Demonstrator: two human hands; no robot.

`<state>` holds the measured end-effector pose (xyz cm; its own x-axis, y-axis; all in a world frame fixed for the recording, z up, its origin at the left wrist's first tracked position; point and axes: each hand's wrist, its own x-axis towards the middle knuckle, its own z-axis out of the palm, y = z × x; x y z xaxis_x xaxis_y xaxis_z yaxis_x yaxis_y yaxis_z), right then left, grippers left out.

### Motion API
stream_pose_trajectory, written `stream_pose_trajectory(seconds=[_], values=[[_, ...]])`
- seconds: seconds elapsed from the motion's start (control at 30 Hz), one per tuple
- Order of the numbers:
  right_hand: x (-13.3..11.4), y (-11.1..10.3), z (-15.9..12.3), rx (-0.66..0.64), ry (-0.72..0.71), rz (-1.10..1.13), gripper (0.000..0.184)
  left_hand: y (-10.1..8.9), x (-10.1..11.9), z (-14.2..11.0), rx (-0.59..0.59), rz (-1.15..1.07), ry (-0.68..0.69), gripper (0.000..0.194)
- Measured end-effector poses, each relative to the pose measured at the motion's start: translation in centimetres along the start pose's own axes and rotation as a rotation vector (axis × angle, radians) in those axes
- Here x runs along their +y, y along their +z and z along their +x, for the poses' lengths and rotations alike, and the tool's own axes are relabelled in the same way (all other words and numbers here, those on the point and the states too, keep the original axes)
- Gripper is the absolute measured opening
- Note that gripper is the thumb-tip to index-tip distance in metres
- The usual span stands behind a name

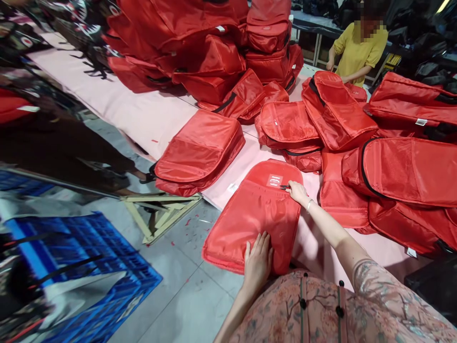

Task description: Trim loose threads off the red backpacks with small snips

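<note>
A red bag (235, 224) lies flat in front of me on the pink-covered table, its rounded end pointing away. My left hand (259, 255) rests on its near part with the fingers stretched out. Over at the bag's far right edge, my right hand (297, 191) is closed on small dark thread snips (284, 187). The tips of the snips reach toward a white printed logo (274, 181) on the red fabric. How the fingers sit in the snips' handles is too small to make out.
Another red bag (200, 150) lies beyond mine, to the left. Red bags (403, 166) crowd the right side, and a tall red pile (178, 43) stands behind. A co-worker in a yellow top (360, 52) is across the table. Blue crates (89, 267) stand on the floor at left.
</note>
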<state>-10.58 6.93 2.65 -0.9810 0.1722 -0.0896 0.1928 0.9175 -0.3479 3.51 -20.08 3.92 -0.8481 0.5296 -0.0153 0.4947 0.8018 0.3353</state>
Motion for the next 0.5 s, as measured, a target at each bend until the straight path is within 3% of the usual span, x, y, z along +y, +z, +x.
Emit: stream_pose_trajectory(seconds=[0.5], values=[[-0.2, 0.14, 0.34, -0.037, 0.027, 0.046, 0.024, 0.42, -0.09, 0.04, 0.027, 0.056, 0.007, 0.041]])
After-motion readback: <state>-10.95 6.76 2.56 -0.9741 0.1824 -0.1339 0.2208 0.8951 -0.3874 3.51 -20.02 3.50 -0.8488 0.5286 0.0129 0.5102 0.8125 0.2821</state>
